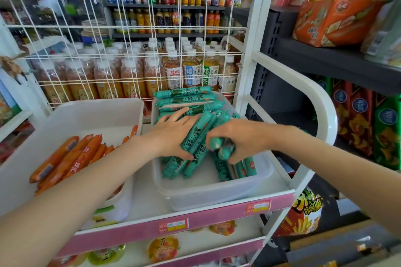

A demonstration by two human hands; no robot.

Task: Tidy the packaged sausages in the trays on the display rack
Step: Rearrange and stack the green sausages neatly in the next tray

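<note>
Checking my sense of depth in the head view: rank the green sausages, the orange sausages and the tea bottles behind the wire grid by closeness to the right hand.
1. Green sausages: gripped by the right hand.
2. Orange sausages: left tray.
3. Tea bottles: behind the wire grid.

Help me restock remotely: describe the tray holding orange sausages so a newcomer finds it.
On the white rack's top shelf sit two pale trays. Take the left tray, beside the left hand. Unlike the right tray of green sausages, it holds orange sausages.

tea bottles (191, 71) behind grid | snack bags (355, 123) right | jelly cups (162, 248) below
</note>
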